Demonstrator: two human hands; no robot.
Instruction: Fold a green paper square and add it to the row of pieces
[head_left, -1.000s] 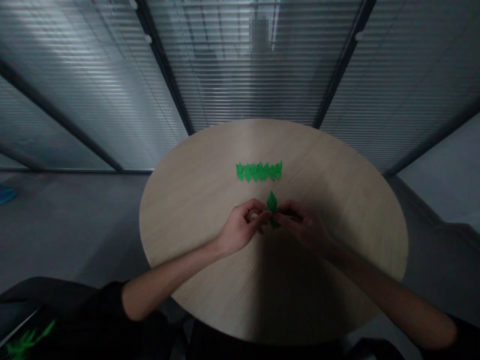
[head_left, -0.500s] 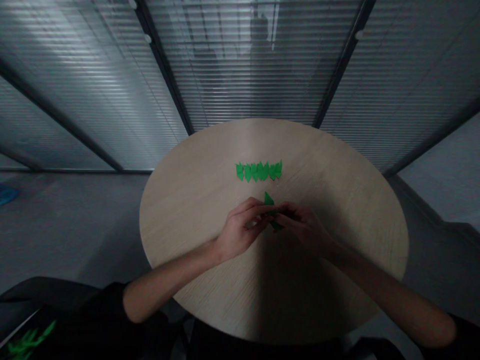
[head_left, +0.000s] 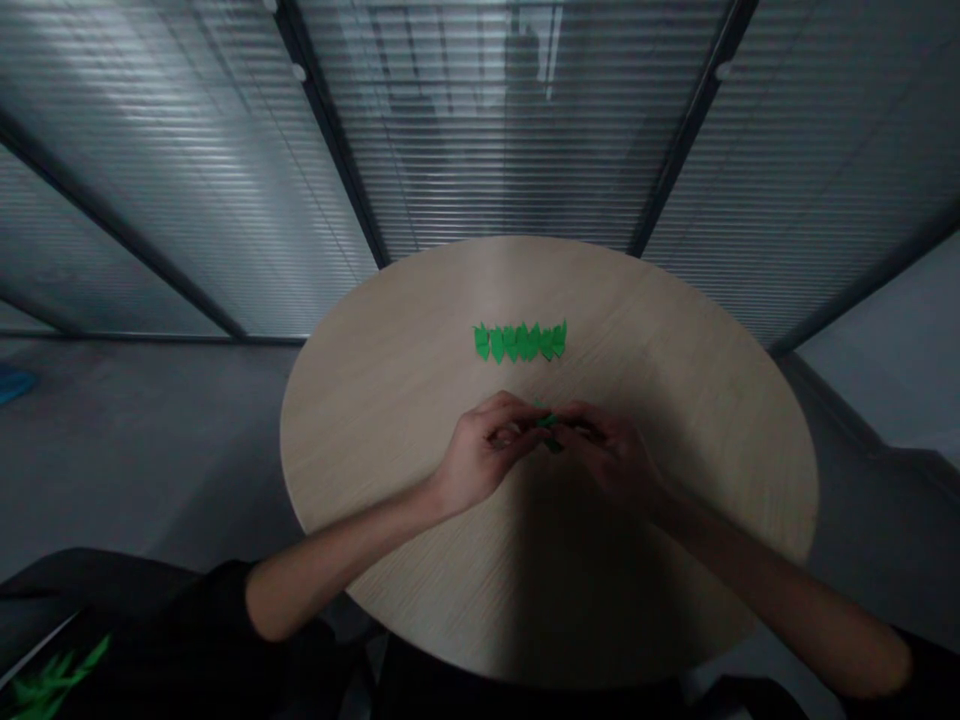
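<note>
My left hand (head_left: 487,447) and my right hand (head_left: 606,452) meet above the front of a round light-wood table (head_left: 405,400). Both pinch a small folded piece of green paper (head_left: 549,423), which is mostly hidden by my fingers. Beyond my hands, a row of several folded green paper pieces (head_left: 520,342) lies overlapping on the tabletop. Neither hand touches that row.
Glass walls with slatted blinds (head_left: 510,150) stand behind the table. Grey floor surrounds it, with a blue object (head_left: 13,385) at the far left. Green paper shapes (head_left: 52,675) lie on a dark surface at the lower left.
The green piece has folded smaller between my fingers, and its tip no longer stands above them. My hands have drawn closer together.
</note>
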